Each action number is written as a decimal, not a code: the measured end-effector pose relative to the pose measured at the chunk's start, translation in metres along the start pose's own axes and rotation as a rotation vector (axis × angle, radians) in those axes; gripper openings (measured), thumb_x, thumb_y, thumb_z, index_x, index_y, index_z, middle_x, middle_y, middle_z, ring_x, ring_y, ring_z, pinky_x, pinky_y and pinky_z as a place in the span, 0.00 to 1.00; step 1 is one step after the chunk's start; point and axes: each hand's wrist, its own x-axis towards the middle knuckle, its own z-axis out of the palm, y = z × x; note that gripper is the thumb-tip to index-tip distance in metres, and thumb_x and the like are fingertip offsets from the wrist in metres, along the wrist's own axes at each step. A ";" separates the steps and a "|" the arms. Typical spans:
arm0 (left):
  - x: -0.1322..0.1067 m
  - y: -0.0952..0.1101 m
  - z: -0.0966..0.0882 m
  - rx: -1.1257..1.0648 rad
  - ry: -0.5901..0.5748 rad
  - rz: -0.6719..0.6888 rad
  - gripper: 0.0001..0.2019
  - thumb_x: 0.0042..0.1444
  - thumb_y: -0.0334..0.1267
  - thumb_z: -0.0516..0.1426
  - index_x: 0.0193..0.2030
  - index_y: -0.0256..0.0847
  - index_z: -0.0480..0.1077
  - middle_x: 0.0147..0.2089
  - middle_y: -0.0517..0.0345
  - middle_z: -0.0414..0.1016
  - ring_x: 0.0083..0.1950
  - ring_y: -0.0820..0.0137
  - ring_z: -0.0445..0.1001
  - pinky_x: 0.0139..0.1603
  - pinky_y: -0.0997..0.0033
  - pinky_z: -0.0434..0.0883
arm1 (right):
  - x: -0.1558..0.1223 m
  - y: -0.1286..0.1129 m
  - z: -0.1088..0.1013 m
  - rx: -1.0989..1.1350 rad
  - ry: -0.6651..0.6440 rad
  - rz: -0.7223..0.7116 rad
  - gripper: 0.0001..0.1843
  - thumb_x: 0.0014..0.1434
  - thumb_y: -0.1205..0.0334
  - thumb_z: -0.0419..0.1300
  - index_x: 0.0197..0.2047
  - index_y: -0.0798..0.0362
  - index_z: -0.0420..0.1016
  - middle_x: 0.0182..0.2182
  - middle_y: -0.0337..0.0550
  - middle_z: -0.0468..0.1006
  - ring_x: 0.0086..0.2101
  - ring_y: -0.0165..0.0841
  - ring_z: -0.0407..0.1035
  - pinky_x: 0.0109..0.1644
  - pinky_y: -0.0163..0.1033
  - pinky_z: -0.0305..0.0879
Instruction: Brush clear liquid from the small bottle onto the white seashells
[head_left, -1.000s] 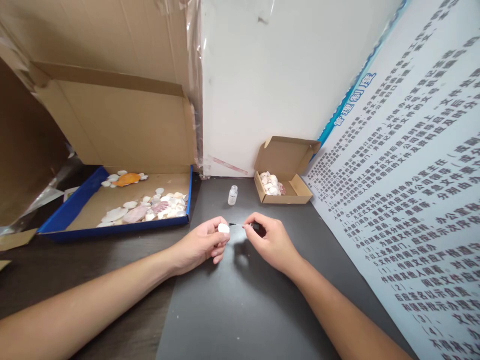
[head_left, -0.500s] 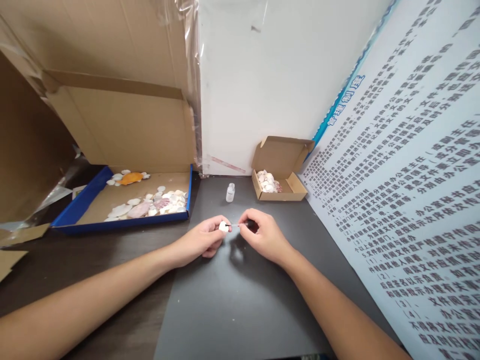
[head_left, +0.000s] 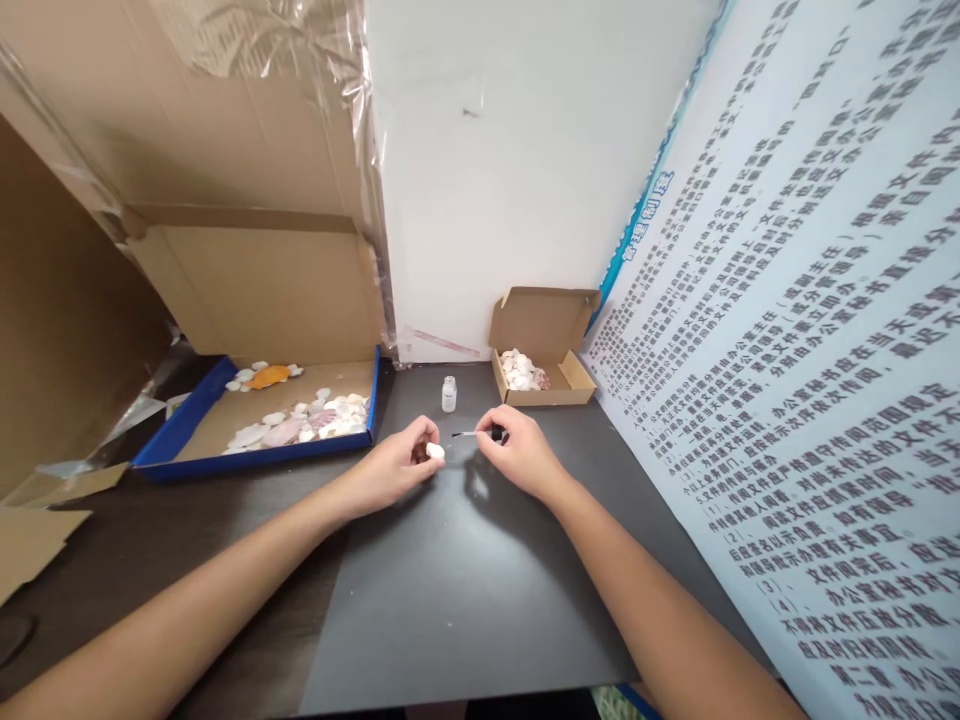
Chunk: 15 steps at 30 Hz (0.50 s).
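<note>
My left hand (head_left: 397,465) pinches a small white shell (head_left: 435,452) between thumb and fingers, just above the dark mat (head_left: 465,600). My right hand (head_left: 517,458) holds a thin brush with a black cap (head_left: 480,434), its tip pointing left toward the shell with a small gap between them. A small clear bottle (head_left: 448,394) stands open on the mat just behind the hands.
A blue-edged cardboard tray (head_left: 187,425) holding several white, pink and orange shells lies at the left. A small open cardboard box (head_left: 577,378) with more shells sits at the back right. A printed poster (head_left: 810,350) leans along the right side. Cardboard walls rise behind.
The brush tip has drawn back from the shell, leaving a gap. My left hand has turned the shell lower. The view has pulled back and tilted, so both hands look smaller.
</note>
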 end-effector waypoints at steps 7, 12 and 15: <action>0.026 -0.013 -0.003 0.502 0.220 0.014 0.07 0.62 0.42 0.50 0.40 0.41 0.61 0.43 0.52 0.66 0.47 0.60 0.67 0.50 0.60 0.65 | 0.007 0.019 0.001 -0.046 0.062 0.050 0.05 0.56 0.68 0.58 0.32 0.52 0.75 0.34 0.42 0.73 0.38 0.33 0.67 0.44 0.38 0.61; 0.031 -0.018 -0.003 0.591 0.255 -0.029 0.07 0.63 0.38 0.48 0.42 0.38 0.63 0.45 0.47 0.65 0.49 0.57 0.66 0.52 0.56 0.65 | 0.010 0.024 0.001 -0.031 0.085 0.046 0.05 0.56 0.67 0.58 0.33 0.52 0.76 0.36 0.43 0.75 0.40 0.35 0.68 0.47 0.40 0.61; 0.033 -0.018 -0.002 0.635 0.261 -0.051 0.09 0.63 0.36 0.46 0.45 0.37 0.65 0.47 0.45 0.65 0.50 0.55 0.66 0.53 0.54 0.65 | 0.011 0.025 0.002 0.014 0.079 0.055 0.04 0.57 0.65 0.57 0.35 0.50 0.74 0.35 0.40 0.77 0.38 0.34 0.70 0.45 0.39 0.63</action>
